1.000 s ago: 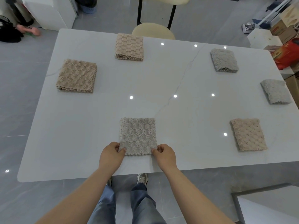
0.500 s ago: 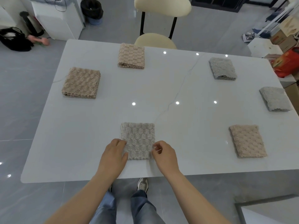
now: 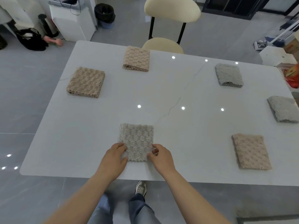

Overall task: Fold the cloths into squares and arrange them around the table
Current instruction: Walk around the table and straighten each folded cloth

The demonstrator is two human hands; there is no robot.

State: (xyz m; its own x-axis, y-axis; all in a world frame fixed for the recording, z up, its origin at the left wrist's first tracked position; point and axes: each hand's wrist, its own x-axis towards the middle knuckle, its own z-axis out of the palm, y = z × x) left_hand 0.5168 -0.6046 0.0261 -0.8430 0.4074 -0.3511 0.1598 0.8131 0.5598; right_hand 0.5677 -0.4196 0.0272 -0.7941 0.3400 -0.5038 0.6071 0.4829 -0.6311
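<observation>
A folded grey-beige cloth [image 3: 136, 138] lies square near the front edge of the white table [image 3: 97, 126]. My left hand [image 3: 114, 157] rests on its near left corner with the fingers laid over the fabric. My right hand [image 3: 160, 156] pinches the near right corner between curled fingers and thumb. Several other folded cloths sit around the table: beige ones at the left [image 3: 85, 82], the far side [image 3: 136, 59] and the front right [image 3: 251, 151], grey ones at the far right [image 3: 229, 75] and the right edge [image 3: 283, 109].
A cream chair [image 3: 171, 8] stands tucked in at the table's far side. A red bag [image 3: 292, 76] and boxes crowd the right end. A black bag [image 3: 30, 39] and a dark bin [image 3: 105, 13] sit on the floor at the far left.
My left hand has let go of the corner it pinched and now lies over the cloth. The right hand has stayed at the near right corner. The view has tilted up.
</observation>
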